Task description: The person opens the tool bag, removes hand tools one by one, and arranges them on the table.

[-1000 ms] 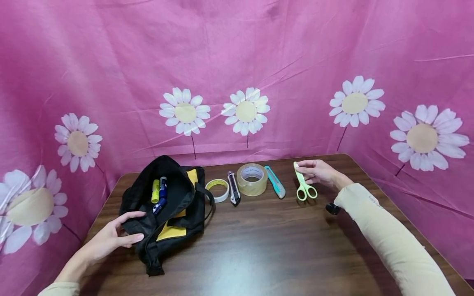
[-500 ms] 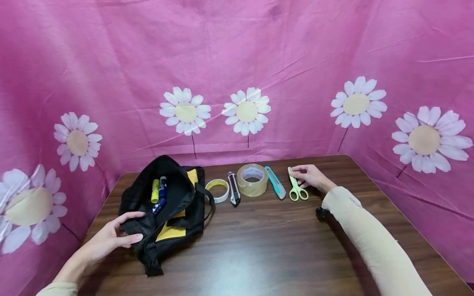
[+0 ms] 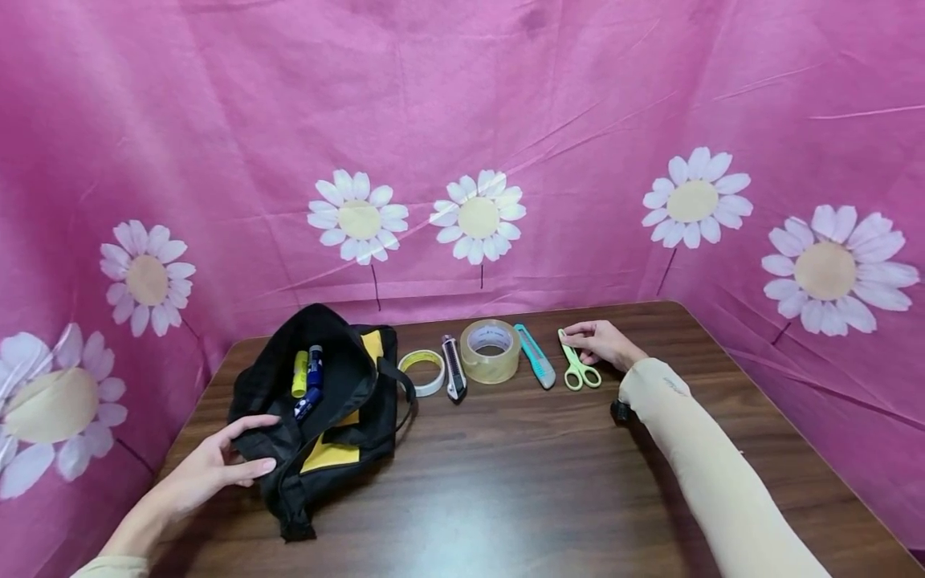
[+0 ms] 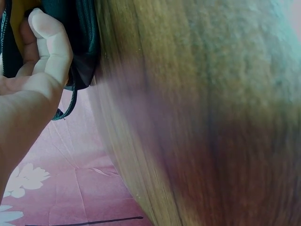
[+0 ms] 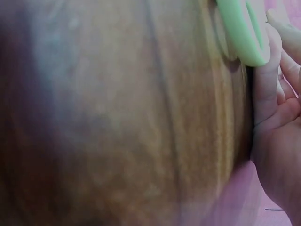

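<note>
Scissors (image 3: 574, 363): pale-green plastic, smooth, low sheen.
Bag (image 3: 377, 408): black cloth, matt, soft-creased.
Tabletop (image 3: 520, 457): wood-grain finish, smooth, glossy under glare.
Packing tape roll (image 3: 491, 368): clear plastic film, glossy.
Box cutter (image 3: 533, 356): turquoise plastic casing.
Backdrop (image 3: 578, 96): pink cloth, creased, faint sheen.

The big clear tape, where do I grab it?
I'd probably pinch the near wall of the tape roll, coming from the front: it lies flat with its hole facing up, and the teal cutter and dark-and-white cutter sit close on either side.

You face a creased pink fabric backdrop (image 3: 578, 88) printed with white, yellow-centred daisies (image 3: 479, 217); your brown wood-grain tabletop (image 3: 535, 449) shows pale glare (image 3: 455, 530).
</note>
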